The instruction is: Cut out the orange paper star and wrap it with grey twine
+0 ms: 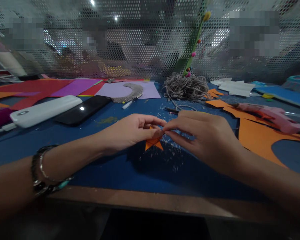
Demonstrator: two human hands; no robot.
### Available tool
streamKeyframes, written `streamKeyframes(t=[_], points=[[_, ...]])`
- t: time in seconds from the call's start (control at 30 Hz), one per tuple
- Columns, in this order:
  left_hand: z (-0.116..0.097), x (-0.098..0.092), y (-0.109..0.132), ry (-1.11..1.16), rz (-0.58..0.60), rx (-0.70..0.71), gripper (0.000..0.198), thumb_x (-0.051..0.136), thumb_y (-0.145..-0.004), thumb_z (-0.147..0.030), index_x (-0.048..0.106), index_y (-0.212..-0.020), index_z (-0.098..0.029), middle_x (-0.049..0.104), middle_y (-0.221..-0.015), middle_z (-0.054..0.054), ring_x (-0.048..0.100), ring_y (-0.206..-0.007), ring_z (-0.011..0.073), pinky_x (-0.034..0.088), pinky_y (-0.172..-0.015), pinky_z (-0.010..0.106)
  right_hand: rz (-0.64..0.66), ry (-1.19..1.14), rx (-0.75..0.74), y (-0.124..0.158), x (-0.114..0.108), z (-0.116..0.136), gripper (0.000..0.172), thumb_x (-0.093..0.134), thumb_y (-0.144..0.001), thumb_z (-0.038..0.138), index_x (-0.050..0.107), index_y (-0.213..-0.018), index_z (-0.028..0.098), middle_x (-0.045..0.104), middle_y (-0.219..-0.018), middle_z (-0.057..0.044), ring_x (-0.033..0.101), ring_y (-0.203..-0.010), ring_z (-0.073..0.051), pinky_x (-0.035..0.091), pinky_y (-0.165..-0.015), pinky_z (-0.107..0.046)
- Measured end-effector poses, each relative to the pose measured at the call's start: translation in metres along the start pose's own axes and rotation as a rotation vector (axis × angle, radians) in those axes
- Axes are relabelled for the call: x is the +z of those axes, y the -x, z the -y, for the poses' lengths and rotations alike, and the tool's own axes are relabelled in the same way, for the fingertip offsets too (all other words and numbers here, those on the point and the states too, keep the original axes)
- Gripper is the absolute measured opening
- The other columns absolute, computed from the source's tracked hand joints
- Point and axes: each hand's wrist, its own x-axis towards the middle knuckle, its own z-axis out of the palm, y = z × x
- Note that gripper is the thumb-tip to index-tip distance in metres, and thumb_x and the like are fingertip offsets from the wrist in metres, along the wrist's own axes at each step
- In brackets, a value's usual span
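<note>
An orange paper star (154, 142) with dark lines on it is held above the blue table, between my two hands. My left hand (130, 133) grips it from the left, thumb in front and fingers behind. From the right, the thumb and forefinger of my right hand (207, 140) are pinched at the star's right point. Whether anything small sits between those fingertips is hidden. Pale scraps (175, 155) lie scattered on the table beneath. Just behind my right hand, a dark-tipped tool (172, 110), possibly scissors, is partly covered.
A white power bank (46, 111) and black phone (83, 110) lie left. Behind are coloured sheets (75, 87), a grey yarn crescent (130, 93) and a grey yarn heap (186, 87). On the right lie orange paper offcuts (257, 138) and a pink glue gun (272, 115). Perforated metal mesh (140, 40) stands behind.
</note>
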Motion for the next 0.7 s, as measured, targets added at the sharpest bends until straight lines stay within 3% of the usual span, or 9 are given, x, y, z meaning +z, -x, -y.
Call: streamKeyframes(t=[0.13,0.37,0.57,0.7], points=[[-0.0004,0.0006,0.0021,0.033,0.057,-0.023,0.005,0.059,-0.075,-0.016,0.064,-0.077,-0.014,0.057,-0.056,-0.006,0.047,-0.049,0.0029,0.034,-0.047,0.012,-0.034,0.105,-0.079,0.0022,-0.0006,-0.0001,0.023,0.045,-0.084,0.017,0.063,-0.071,0.016,0.058,-0.064,-0.002,0.049,-0.058,-0.011,0.033,-0.052,-0.021],[0.0049,0.0006,0.0010,0.143,0.051,0.059,0.011,0.058,-0.077,-0.019,0.061,-0.067,-0.016,0.056,-0.057,-0.006,0.049,-0.052,0.0030,0.036,-0.048,0.011,-0.076,0.154,-0.111,0.0032,-0.0039,0.0029,0.023,0.043,-0.086,0.016,0.062,-0.072,0.018,0.055,-0.062,-0.001,0.047,-0.058,-0.010,0.032,-0.053,-0.022],[0.0036,0.0026,0.0007,0.280,-0.070,0.111,0.013,0.057,-0.078,-0.019,0.060,-0.067,-0.014,0.055,-0.059,-0.005,0.047,-0.051,0.0031,0.036,-0.048,0.011,-0.046,-0.052,0.144,0.0020,-0.0025,0.0069,0.015,0.046,-0.084,0.024,0.057,-0.092,0.020,0.057,-0.064,-0.001,0.049,-0.053,-0.011,0.031,-0.047,-0.023],[0.0015,0.0036,0.0006,0.298,-0.088,0.140,0.018,0.056,-0.078,-0.019,0.055,-0.060,-0.014,0.052,-0.054,-0.006,0.045,-0.048,0.0031,0.036,-0.046,0.012,-0.080,-0.175,0.263,0.0006,-0.0013,0.0069,0.010,0.048,-0.082,0.024,0.055,-0.087,0.020,0.049,-0.055,0.002,0.044,-0.048,-0.009,0.034,-0.048,-0.023]])
